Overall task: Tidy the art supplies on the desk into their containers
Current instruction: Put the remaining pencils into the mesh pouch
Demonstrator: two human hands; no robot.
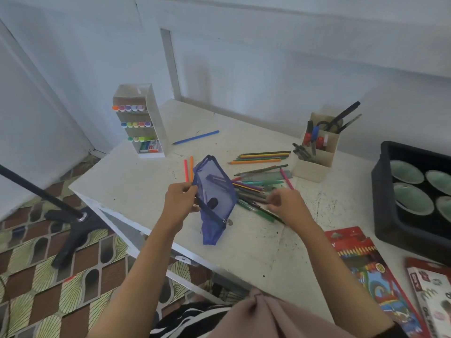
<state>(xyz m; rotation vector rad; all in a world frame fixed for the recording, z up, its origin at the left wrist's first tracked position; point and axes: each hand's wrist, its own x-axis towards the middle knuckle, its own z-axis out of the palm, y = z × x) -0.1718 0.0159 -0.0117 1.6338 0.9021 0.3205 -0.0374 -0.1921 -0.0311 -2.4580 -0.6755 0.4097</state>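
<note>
Left hand [181,200]: pinching the zipper edge of the blue mesh pouch [214,198], lifted just over the desk [136,184].
Right hand [285,203]: fingers curled in the pencil pile [256,191]; grip unclear.
Pouch: light, floppy; best held at the zipper rim.
Pencils: stiff, prone to rolling; best grasped mid-shaft.

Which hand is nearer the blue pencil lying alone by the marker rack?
Left. The left hand holds the mesh pouch below the blue pencil; the right hand is farther right, at the pencil pile.
</note>
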